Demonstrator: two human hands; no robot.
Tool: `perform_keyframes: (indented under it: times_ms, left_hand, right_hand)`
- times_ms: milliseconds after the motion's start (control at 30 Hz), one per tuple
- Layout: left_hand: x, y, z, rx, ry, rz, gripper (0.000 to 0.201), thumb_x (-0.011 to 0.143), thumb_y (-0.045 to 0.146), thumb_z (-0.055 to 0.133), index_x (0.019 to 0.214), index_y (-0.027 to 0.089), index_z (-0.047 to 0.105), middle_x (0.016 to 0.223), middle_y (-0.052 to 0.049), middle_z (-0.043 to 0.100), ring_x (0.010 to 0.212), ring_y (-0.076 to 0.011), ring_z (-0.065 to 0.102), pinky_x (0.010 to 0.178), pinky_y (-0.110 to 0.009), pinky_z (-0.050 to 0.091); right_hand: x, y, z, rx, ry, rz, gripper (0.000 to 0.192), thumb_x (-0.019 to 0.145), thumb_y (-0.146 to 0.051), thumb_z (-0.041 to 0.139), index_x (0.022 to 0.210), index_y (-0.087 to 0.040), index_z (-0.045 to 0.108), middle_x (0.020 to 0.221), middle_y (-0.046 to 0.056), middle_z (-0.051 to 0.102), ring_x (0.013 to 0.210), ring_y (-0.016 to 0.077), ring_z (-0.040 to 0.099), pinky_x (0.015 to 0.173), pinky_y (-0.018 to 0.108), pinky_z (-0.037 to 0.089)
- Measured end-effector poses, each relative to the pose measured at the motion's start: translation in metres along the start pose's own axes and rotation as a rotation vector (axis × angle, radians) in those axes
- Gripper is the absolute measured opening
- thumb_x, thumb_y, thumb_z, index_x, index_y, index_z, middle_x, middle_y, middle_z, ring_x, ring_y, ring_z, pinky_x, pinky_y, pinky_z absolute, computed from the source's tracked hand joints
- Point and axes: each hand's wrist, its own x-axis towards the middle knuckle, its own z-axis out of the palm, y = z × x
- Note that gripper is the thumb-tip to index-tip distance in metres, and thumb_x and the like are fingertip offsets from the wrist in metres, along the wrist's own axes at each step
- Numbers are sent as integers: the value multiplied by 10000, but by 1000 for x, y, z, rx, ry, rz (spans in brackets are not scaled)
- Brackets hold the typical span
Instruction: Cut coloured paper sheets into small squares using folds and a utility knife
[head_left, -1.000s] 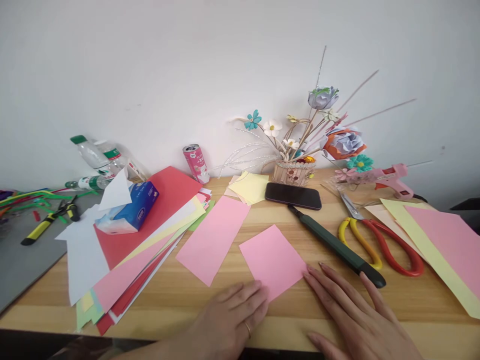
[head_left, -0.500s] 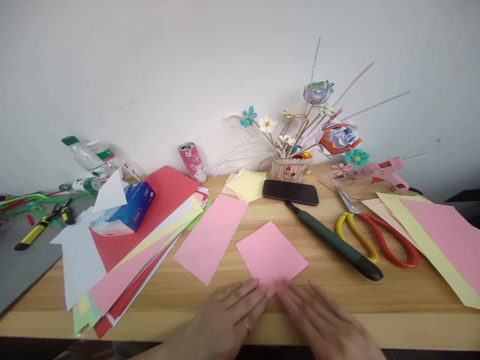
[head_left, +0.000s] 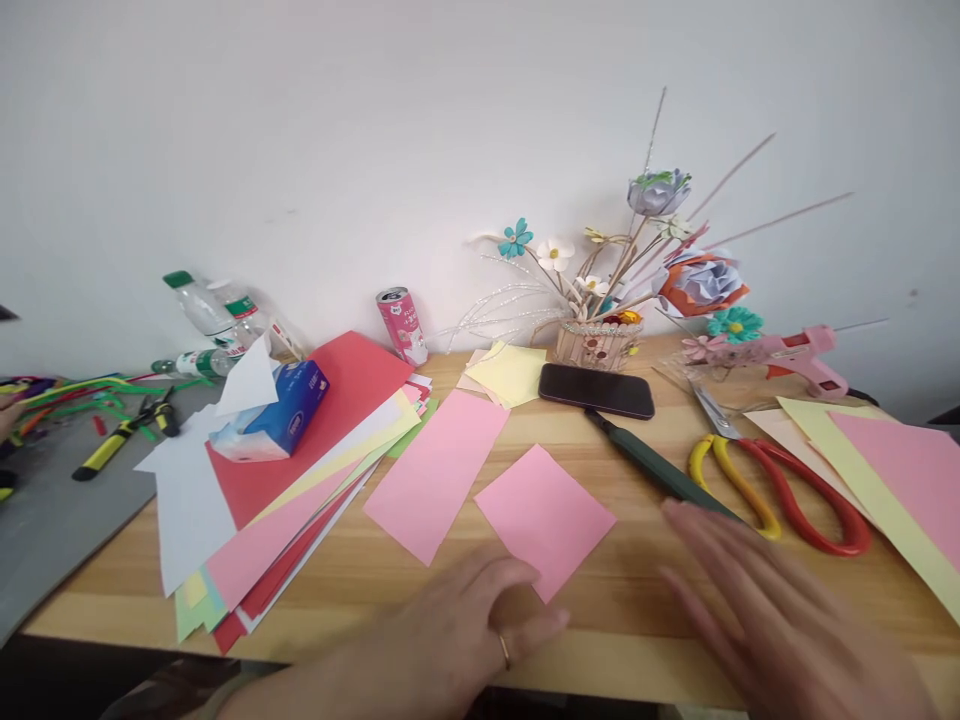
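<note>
Head view: blurred right hand (head_left: 780, 610) seemingly overlaps green knife (head_left: 660, 472) beside scissors (head_left: 780, 485).

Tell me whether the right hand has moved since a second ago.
Yes. The right hand has swung right, off the pink square, and now covers the near end of the green knife.

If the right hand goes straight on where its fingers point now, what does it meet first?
Probably the dark green utility knife: the right hand, blurred, has its fingers pointing up-left at the handle's near end. The scissors lie just to the right.
</note>
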Motion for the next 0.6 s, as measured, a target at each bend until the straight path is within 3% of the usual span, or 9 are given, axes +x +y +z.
perform_keyframes:
  times_ms: [133,267,333,467,600]
  left_hand:
    - [12,-19,-2,177,74,80,280,940,177,412,1175,97,540,1207,-140,593,1219,-280,465,1003,-425,406]
    - [24,-40,7,359,108,207,275,936,170,393,1079,74,606,1141,-126,649,1051,-248,606,919,-376,481]
    - [27,-44,9,412,127,295,267,924,124,393,1045,64,623,1076,-123,679,982,-227,640,882,-348,497]
    - [30,-39,8,452,248,399,266,892,72,387,931,50,649,885,-129,716,825,-203,674,788,-331,525]
    - [29,-30,13,451,275,376,239,887,76,393,905,86,631,753,-94,693,693,-160,651,630,-285,529]
  right_hand:
    - [26,20,14,-253,-97,81,500,909,-306,340,1167,92,498,1055,295,573,1007,383,539,831,512,438]
    - [40,26,24,-279,-132,37,373,884,-171,315,1009,52,586,775,192,610,758,305,579,717,470,474]
    - [40,24,22,-277,-113,19,355,877,-151,310,991,31,592,731,160,600,712,287,579,690,451,483]
    - [25,21,8,-219,-54,2,393,904,-215,286,1117,3,534,956,198,617,854,272,612,674,364,508]
    - [-2,19,-1,-72,-69,192,441,893,-348,317,1240,-140,491,1128,158,587,909,278,616,639,364,515]
